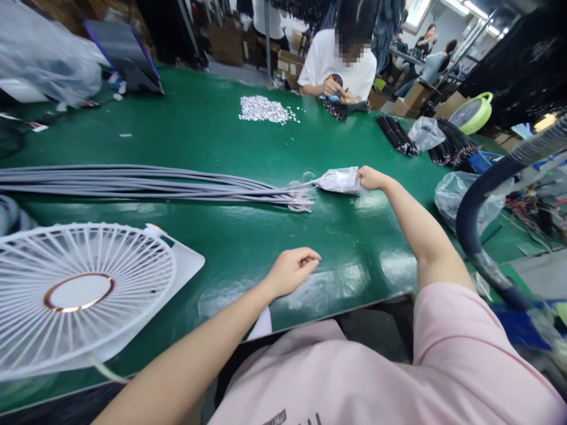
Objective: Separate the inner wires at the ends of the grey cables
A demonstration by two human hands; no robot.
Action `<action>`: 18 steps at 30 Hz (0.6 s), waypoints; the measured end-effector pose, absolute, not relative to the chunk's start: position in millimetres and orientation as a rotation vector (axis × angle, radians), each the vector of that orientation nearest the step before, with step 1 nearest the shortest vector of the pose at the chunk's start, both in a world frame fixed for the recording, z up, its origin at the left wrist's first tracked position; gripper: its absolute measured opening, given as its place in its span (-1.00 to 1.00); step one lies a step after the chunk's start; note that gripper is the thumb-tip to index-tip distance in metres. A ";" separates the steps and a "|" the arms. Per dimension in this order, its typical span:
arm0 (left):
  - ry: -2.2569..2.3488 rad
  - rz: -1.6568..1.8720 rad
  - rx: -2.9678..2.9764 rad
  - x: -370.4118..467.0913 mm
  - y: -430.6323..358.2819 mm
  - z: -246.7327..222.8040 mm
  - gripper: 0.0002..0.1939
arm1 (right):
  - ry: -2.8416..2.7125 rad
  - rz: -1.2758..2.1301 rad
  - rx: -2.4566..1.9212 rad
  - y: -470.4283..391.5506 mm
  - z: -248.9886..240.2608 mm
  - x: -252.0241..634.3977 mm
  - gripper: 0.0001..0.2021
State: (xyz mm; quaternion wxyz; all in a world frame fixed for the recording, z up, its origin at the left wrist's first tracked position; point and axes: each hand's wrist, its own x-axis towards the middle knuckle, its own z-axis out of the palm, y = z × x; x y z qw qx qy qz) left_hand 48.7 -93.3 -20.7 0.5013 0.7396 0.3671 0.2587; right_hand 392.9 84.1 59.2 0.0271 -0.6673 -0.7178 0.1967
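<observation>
My right hand (372, 178) is closed on the right end of a clear plastic bag (340, 180) with whitish contents that cannot be made out. The bag's narrow left end lies beside the frayed pale ends (301, 198) of a bundle of long grey cables (177, 182), which runs to the left edge of the view. My left hand (295, 270) rests near the front of the green table (212, 133), its fingers curled; whether anything small is between them is hidden.
A white fan (84, 292) stands at the front left. Small silvery pieces (262, 110) lie in a pile farther back. Across the table sits a person (341, 65) handling black cables. A dark flexible hose (470, 221) arches at the right, beside plastic bags.
</observation>
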 end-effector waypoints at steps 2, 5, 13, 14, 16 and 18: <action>0.884 0.620 1.804 49.4 -94.9 -23.3 -0.74 | -2.199 0.646 -2.087 39.4 62.1 402.2 -0.85; 0.884 0.615 1.849 50.3 -96.9 -27.8 -0.72 | -2.182 0.697 -2.089 -23.6 61.7 401.3 -0.88; 0.876 0.663 1.828 49.4 -103.0 -30.0 -0.71 | -2.065 0.679 -1.816 -124.7 65.9 332.9 -0.69; 0.878 0.685 1.814 47.1 -106.8 -26.6 -0.72 | -1.984 0.593 -1.826 -132.2 73.4 330.6 -0.67; 0.885 0.737 1.802 39.4 -118.3 -16.7 -0.73 | -1.814 0.456 -1.891 -147.9 93.0 338.1 -0.64; 0.878 0.780 1.821 28.1 -134.7 -4.3 -0.76 | -1.691 0.353 -2.025 -165.6 113.1 360.5 -0.64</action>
